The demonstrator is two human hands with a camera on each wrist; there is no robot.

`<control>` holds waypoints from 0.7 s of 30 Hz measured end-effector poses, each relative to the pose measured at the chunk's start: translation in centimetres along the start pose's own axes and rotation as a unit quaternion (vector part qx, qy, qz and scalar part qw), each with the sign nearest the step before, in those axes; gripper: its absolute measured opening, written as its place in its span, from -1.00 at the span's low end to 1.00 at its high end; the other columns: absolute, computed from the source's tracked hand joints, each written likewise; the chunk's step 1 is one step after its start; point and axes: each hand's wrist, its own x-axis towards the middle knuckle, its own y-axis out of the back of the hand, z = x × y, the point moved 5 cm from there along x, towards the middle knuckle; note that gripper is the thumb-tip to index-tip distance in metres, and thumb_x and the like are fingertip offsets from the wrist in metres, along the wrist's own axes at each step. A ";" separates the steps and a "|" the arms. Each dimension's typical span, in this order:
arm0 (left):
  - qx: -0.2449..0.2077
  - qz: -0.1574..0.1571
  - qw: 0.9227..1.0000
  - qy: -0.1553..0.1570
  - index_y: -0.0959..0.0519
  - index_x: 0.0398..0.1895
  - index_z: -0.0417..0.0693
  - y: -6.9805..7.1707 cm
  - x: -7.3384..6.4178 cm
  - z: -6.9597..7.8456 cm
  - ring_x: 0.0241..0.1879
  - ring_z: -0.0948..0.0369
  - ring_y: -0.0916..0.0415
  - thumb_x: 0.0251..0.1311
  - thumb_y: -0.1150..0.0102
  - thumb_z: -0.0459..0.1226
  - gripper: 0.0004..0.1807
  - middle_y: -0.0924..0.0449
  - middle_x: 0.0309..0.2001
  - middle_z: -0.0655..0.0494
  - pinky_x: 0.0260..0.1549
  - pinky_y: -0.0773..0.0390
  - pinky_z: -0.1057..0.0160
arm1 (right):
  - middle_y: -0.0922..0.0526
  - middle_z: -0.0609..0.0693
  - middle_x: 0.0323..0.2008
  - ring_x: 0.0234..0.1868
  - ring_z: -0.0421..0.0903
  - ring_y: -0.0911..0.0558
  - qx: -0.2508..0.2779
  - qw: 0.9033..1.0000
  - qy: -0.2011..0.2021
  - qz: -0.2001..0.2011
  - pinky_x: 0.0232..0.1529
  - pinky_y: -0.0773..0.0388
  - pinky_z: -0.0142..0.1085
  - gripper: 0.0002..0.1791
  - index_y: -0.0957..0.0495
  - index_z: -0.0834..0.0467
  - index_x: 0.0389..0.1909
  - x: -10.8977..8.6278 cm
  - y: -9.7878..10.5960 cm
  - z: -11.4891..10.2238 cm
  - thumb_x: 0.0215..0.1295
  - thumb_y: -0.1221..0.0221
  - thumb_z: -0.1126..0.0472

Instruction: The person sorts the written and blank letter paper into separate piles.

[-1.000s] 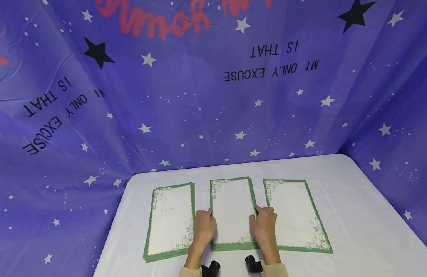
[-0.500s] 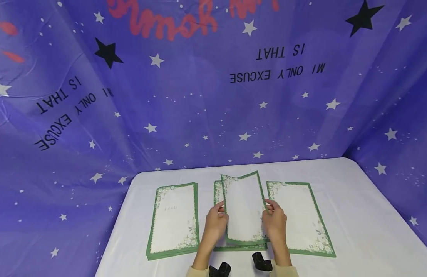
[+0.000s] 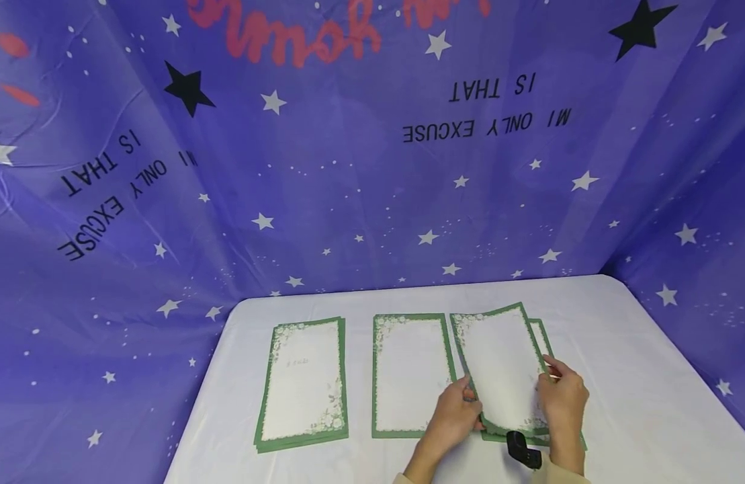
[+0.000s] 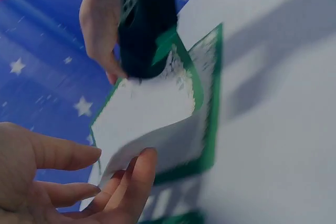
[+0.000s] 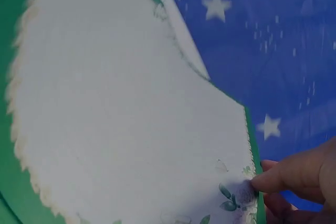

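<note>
Pinching a bent sheet (image 3: 502, 363) with left hand (image 3: 453, 411) and right hand (image 3: 563, 396). Could land crooked on the paper (image 3: 540, 336) below if dropped too soon.

The tabletop (image 3: 644, 403) carries three paper positions in a row from left to right. The left stack (image 3: 302, 383) lies at left, apart from the middle sheet (image 3: 408, 370). The right sheet (image 3: 543, 336) lies at right, mostly covered by the lifted sheet (image 3: 499, 363) above it. The hands are at opposite edges of the lifted sheet: left hand (image 3: 455, 411) at its left edge, right hand (image 3: 563, 395) at its right. A curtain (image 3: 348, 202) hangs behind the tabletop.
</note>
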 end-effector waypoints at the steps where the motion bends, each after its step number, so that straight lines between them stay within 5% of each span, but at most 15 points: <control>1: 0.007 -0.011 1.000 0.002 -0.26 0.41 -0.65 -0.7 0.1 -0.1 -0.55 0.24 -0.62 0.31 -0.12 -0.49 -0.36 -0.60 -0.14 -0.01 -0.45 -0.61 0.39 | -0.62 0.47 -0.09 -0.12 0.32 -0.57 -0.004 1.000 -0.006 0.005 -0.28 -0.42 -0.12 -0.54 -0.56 0.50 0.18 0.3 0.3 0.5 0.29 0.03 0.47; 5: 0.047 -0.032 0.998 0.007 -0.30 0.38 -0.66 -2.1 0.5 -0.6 -0.62 0.21 -0.62 0.31 -0.12 -0.45 -0.39 -0.58 -0.30 0.07 -0.36 -0.60 0.39 | -0.60 0.50 -0.09 -0.08 0.37 -0.55 -0.016 0.999 -0.039 0.018 -0.21 -0.40 -0.05 -0.52 -0.54 0.53 0.17 1.0 1.1 2.4 0.25 0.06 0.47; 8: 0.064 -0.037 0.997 -0.004 -0.38 0.29 -0.68 -2.2 0.8 -1.0 -0.75 0.34 -0.37 0.30 -0.10 -0.43 -0.44 -0.47 -0.54 0.22 -0.48 -0.45 0.41 | -0.56 0.55 -0.08 -0.04 0.44 -0.52 -0.020 0.998 -0.049 0.018 -0.09 -0.42 0.12 -0.50 -0.51 0.57 0.16 1.2 1.1 3.4 0.20 0.05 0.49; 10: 0.086 -0.043 0.995 -0.021 -0.54 0.01 -0.62 -2.1 0.9 -1.0 -0.77 0.40 -0.12 0.31 -0.04 -0.42 -0.65 -0.28 -0.68 0.31 -0.60 -0.30 0.41 | -0.53 0.60 -0.04 0.02 0.51 -0.50 -0.029 0.998 -0.046 0.010 0.04 -0.41 0.25 -0.50 -0.49 0.62 0.14 1.2 0.9 4.0 0.16 0.02 0.51; 13: 0.101 -0.047 0.993 -0.037 -0.52 -0.38 -0.44 -1.8 1.2 -1.1 -0.79 0.41 0.07 0.31 0.02 -0.43 -0.81 -0.04 -0.78 0.37 -0.71 -0.12 0.41 | -0.46 0.69 0.02 0.11 0.63 -0.41 -0.045 0.998 -0.037 0.000 0.18 -0.33 0.35 -0.49 -0.47 0.69 0.11 1.0 0.6 4.6 0.11 -0.04 0.51; 19: 0.123 -0.041 0.990 -0.056 -0.58 -0.40 -0.45 -1.2 1.7 -1.2 -0.79 0.43 0.07 0.28 0.02 -0.45 -0.79 -0.05 -0.77 0.33 -0.77 -0.04 0.46 | -0.31 0.73 0.04 0.10 0.66 -0.27 -0.081 0.996 -0.035 -0.010 0.12 -0.21 0.38 -0.44 -0.41 0.69 0.15 0.8 -0.1 4.7 0.11 -0.10 0.47; 21: 0.125 -0.046 0.989 -0.060 -0.44 -0.59 -0.25 -0.8 2.0 -1.0 -0.79 0.45 0.04 0.29 0.02 -0.47 -0.74 -0.12 -0.77 0.33 -0.76 -0.05 0.47 | -0.31 0.73 0.04 0.09 0.65 -0.27 -0.086 0.996 -0.023 0.001 0.12 -0.19 0.36 -0.43 -0.41 0.67 0.16 0.8 -0.3 4.3 0.09 -0.12 0.47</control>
